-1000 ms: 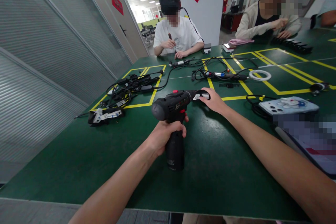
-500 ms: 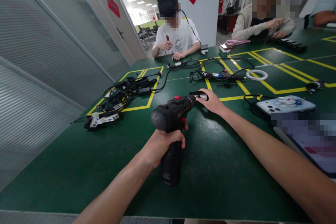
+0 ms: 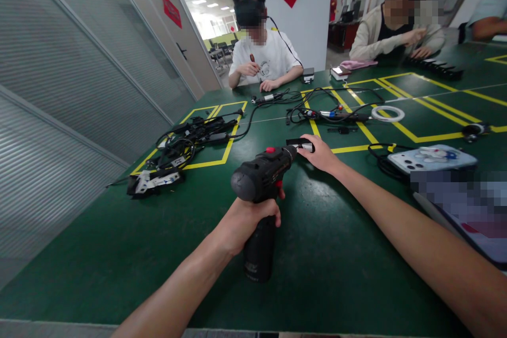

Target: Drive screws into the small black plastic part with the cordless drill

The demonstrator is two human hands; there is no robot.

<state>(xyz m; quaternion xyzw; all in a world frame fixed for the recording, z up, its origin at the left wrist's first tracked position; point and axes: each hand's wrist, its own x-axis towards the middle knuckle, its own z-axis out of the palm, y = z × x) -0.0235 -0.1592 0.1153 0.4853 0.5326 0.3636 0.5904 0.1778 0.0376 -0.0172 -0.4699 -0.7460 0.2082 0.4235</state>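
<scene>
A black cordless drill (image 3: 259,174) with red buttons stands upright before me, its battery end low over the green table (image 3: 340,253). My left hand (image 3: 253,219) is wrapped round its handle, one finger near the red trigger. The chuck points away and slightly right. At its tip is a small black and silver part (image 3: 300,144), which my right hand (image 3: 319,153) pinches from the right side. Whether the bit touches this part I cannot tell, as chuck and fingers partly hide it.
Tangled black cables (image 3: 202,132) lie at left beside a black and white bracket (image 3: 154,182). A soldering-iron-like tool (image 3: 332,114) and white ring (image 3: 388,113) lie farther back. A phone (image 3: 431,157) and a tablet-like device (image 3: 467,216) are at right. Two people (image 3: 263,55) sit opposite.
The drill's rear end has shifted slightly right and down, with my left hand still around the handle. My right hand keeps its hold on the small part.
</scene>
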